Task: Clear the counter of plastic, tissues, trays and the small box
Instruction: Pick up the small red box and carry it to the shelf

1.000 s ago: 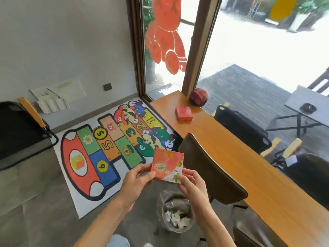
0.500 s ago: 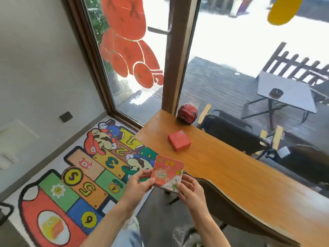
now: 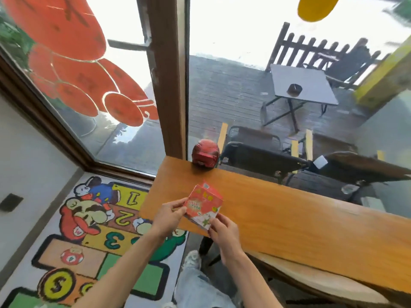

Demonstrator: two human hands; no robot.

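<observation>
Both hands hold a flat red-and-white printed packet upright over the left end of the wooden counter. My left hand pinches its left edge and my right hand grips its lower right corner. A red corner peeks out just behind the packet's top edge; I cannot tell whether it is the small red box or part of the packet. The rest of the counter top shows bare wood.
A red helmet-shaped object sits at the counter's far corner against the window post. A brown chair seat lies under the counter's near edge. A colourful number mat covers the floor on the left. My leg and shoe are below.
The view has swung up and toward the counter; the bin has left the frame. My hands carried the packet over the counter's left end, where it now covers the spot of the red box.
</observation>
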